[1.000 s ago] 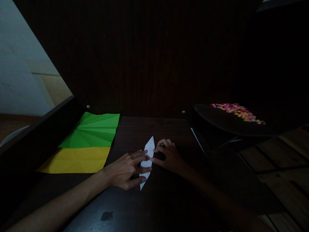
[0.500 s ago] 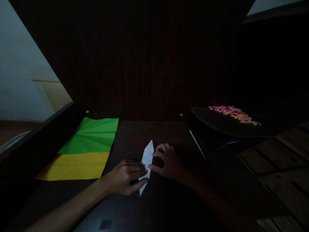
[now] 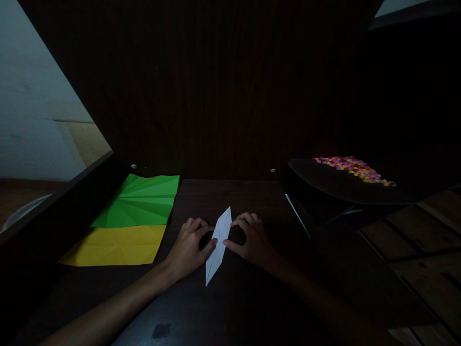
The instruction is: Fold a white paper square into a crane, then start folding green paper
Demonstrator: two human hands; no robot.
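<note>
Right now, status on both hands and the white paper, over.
Left hand and right hand flank the folded white paper, fingertips on its edges. Paper flat on dark table. Green sheet and yellow sheet lie left, apart.

Coloured heap [image 3: 355, 169] too small to identify (beads, perhaps).

head-worn view, looking down; desk [image 3: 237, 192] near

Dim home craft corner: dark wood table [image 3: 245, 307] against wood panel wall, creased green paper [image 3: 140, 202] and yellow paper [image 3: 115, 246], tray of coloured beads [image 3: 355, 169], plank floor [image 3: 414, 230].
</note>
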